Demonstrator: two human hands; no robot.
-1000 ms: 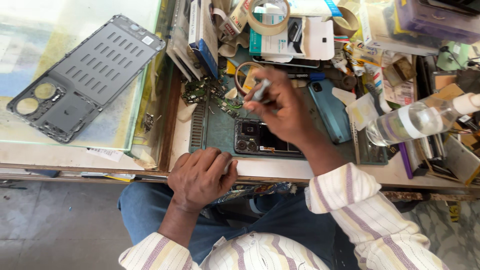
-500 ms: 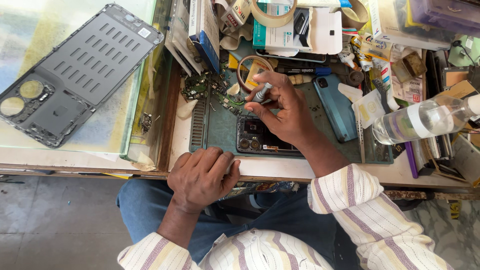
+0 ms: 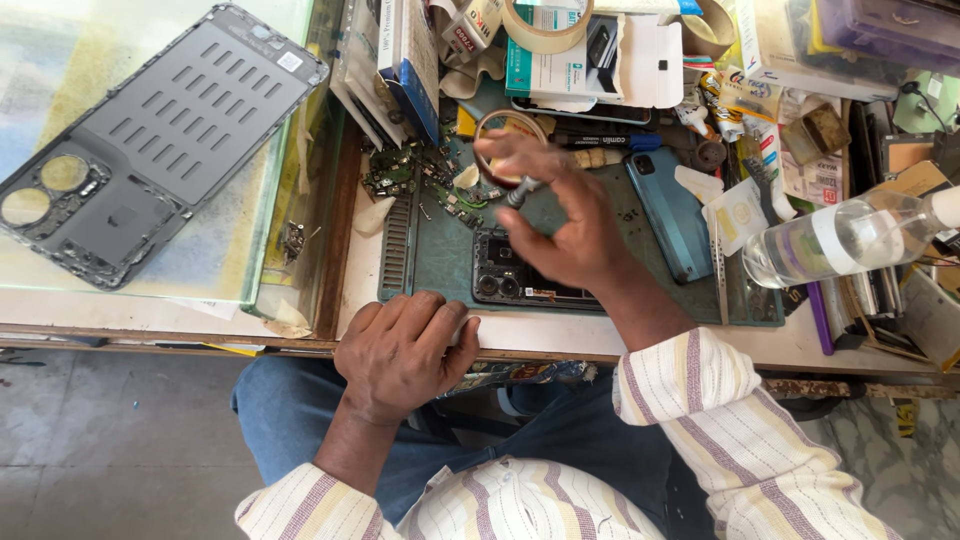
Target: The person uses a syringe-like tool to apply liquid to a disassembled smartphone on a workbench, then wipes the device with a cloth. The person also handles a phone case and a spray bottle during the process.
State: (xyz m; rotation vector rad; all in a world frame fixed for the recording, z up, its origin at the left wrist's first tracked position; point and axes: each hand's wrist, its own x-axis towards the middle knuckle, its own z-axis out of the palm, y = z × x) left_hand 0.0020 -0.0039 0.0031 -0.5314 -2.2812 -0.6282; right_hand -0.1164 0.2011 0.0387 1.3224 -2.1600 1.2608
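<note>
My right hand (image 3: 562,222) hovers over a green work mat (image 3: 430,250), pinching a thin grey screwdriver (image 3: 520,190) between thumb and fingers. Under it lies an opened dark phone (image 3: 500,280) with its camera holes showing. Small circuit boards and loose parts (image 3: 410,180) lie on the mat's far left. My left hand (image 3: 405,350) rests knuckles-up on the bench's front edge, fingers curled with nothing visible in them. A blue phone (image 3: 672,212) lies face down to the right of my right hand.
A grey phone middle frame (image 3: 160,140) lies on a glass counter at the left. A clear plastic bottle (image 3: 840,240) lies at the right. Tape rolls (image 3: 545,25), boxes and tools crowd the back of the bench.
My right hand has lifted a little with the screwdriver and spread its fingers. The left hand has stayed on the bench edge. The view has shifted slightly.
</note>
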